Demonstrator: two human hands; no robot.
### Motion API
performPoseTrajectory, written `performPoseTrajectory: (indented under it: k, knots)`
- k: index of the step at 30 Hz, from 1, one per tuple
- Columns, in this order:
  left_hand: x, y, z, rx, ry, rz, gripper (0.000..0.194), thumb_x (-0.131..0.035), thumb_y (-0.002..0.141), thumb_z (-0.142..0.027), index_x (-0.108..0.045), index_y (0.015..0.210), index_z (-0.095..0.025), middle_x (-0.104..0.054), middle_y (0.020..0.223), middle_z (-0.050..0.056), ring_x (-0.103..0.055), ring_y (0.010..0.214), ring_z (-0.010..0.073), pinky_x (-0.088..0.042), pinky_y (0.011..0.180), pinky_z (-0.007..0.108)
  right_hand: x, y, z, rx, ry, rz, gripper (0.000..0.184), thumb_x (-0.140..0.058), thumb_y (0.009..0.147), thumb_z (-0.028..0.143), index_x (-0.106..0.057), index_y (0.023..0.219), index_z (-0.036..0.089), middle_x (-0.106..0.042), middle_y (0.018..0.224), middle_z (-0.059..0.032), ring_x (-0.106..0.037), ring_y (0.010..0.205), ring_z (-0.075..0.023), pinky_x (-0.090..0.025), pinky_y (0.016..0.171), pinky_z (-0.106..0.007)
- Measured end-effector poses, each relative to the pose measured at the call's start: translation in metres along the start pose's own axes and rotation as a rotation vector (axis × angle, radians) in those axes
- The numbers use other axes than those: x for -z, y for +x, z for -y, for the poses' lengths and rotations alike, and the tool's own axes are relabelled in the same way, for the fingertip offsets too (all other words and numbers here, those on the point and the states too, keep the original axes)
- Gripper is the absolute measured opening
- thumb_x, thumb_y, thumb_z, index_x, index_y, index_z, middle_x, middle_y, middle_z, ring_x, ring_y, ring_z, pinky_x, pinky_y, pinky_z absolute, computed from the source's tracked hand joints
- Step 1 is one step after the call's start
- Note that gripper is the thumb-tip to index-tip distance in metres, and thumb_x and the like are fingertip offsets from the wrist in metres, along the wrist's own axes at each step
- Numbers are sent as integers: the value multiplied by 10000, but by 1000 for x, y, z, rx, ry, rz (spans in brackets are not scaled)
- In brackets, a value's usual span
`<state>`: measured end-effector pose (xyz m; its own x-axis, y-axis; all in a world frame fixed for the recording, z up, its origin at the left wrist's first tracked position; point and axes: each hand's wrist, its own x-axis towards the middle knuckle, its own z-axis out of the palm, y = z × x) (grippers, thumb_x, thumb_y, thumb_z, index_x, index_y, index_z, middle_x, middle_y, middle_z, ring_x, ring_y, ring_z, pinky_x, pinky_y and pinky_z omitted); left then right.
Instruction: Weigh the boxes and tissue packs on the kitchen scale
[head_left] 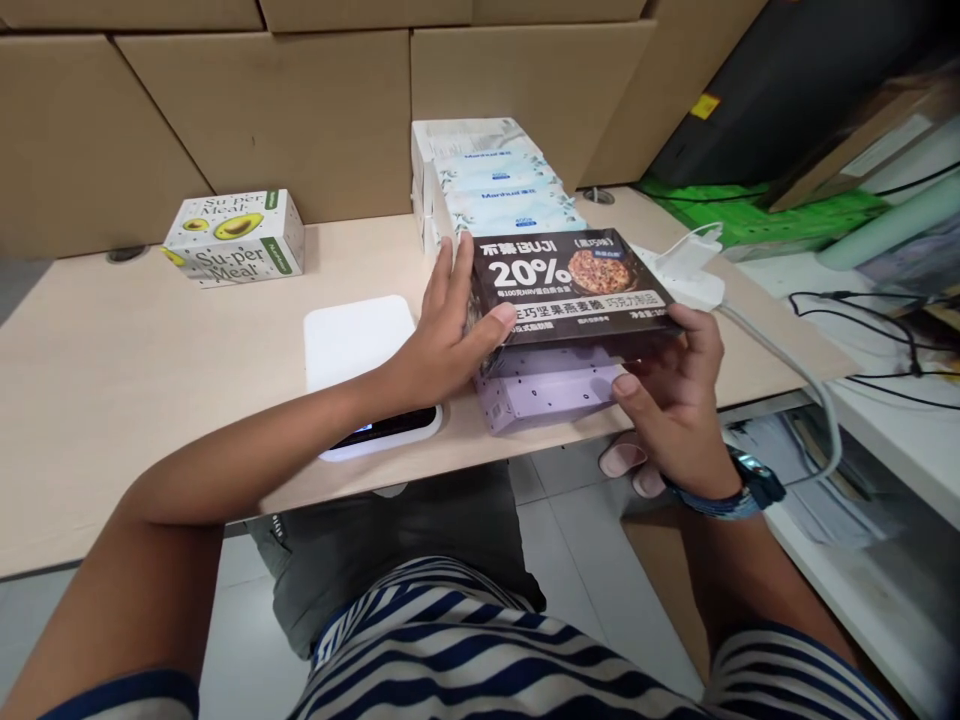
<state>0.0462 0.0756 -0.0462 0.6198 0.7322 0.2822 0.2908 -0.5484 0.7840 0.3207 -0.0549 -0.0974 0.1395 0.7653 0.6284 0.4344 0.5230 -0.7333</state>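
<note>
Both my hands are on a dark brown snack box (570, 290) with "20%" and a round nut-topped biscuit printed on its lid. My left hand (450, 335) lies along its left side, thumb over the lower corner. At the right end, my right hand (675, 400) grips the box between fingers and thumb, some fingers hidden behind it. Directly below sits a lilac speckled box (547, 393) at the table's front edge; whether the two boxes touch I cannot tell. Left of it, a white digital scale (360, 335) is partly covered by my left forearm.
A white box with avocado prints (236, 235) stands at the back left. Tissue packs (499, 185) are stacked behind the dark box. A power strip with a white plug (694, 265) trails a cable off the right edge. Cardboard boxes (262, 110) form a wall behind the table (150, 380).
</note>
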Motion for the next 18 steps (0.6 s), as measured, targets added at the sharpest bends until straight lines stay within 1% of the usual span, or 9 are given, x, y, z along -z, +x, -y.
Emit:
performPoseTrajectory:
  k: [2,4,6,8,10,12,15,18]
  knots:
    - [4,-1,-4,-1,-9,32,1084,-304,988,-972,64,1813,-374,176,1941,-28,228,1800,297,79,1463,478,-2,0,2,-20,-37,-42,710,-811,973,493,-499,1608,558,-623,1571,-28,-685,1385,-295,-602,1252,-593]
    - [5,-1,-9,0,-20,38,1079,-294,991,-969,88,1808,-377,160,1945,-15,217,1802,305,80,1463,488,-2,0,2,-24,-77,-73,648,-799,984,471,-547,1577,532,-648,1532,-35,-708,1332,-282,-627,1221,-579]
    - [6,-1,-12,18,-19,52,1084,-282,994,-964,118,1804,-363,172,1943,5,224,1800,297,88,1460,487,-1,1,0,-25,-101,-79,621,-797,987,451,-570,1564,477,-671,1511,-40,-727,1298,-259,-654,1179,-541]
    - [5,-1,-15,41,-10,71,1121,-279,994,-959,147,1803,-311,190,1938,43,244,1794,278,83,1461,468,1,1,-3,-20,-102,-77,625,-807,980,429,-576,1560,421,-692,1490,-44,-744,1270,-235,-668,1143,-490]
    - [5,0,-15,50,-9,69,1137,-298,998,-950,145,1804,-282,186,1938,63,253,1790,260,65,1467,455,1,1,-7,-7,-88,-79,636,-817,971,401,-575,1559,397,-712,1460,-42,-762,1229,-211,-674,1110,-441]
    - [3,1,-14,44,-18,53,1109,-327,1010,-933,123,1806,-306,174,1940,53,242,1793,253,48,1474,466,1,1,-10,7,-84,-92,635,-821,965,383,-580,1553,396,-727,1433,-39,-776,1185,-199,-680,1073,-417]
    - [1,0,-11,24,-35,35,1040,-346,1035,-900,106,1805,-367,157,1944,16,229,1796,255,29,1478,488,1,2,-10,21,-95,-105,647,-842,943,372,-590,1539,394,-738,1403,-35,-783,1146,-200,-689,1037,-413]
    - [1,-2,-10,22,-31,32,1015,-337,1042,-894,101,1808,-393,145,1946,-7,218,1799,256,28,1474,478,0,3,-8,33,-95,-110,629,-835,947,357,-598,1529,391,-736,1399,-35,-777,1147,-198,-693,1014,-400]
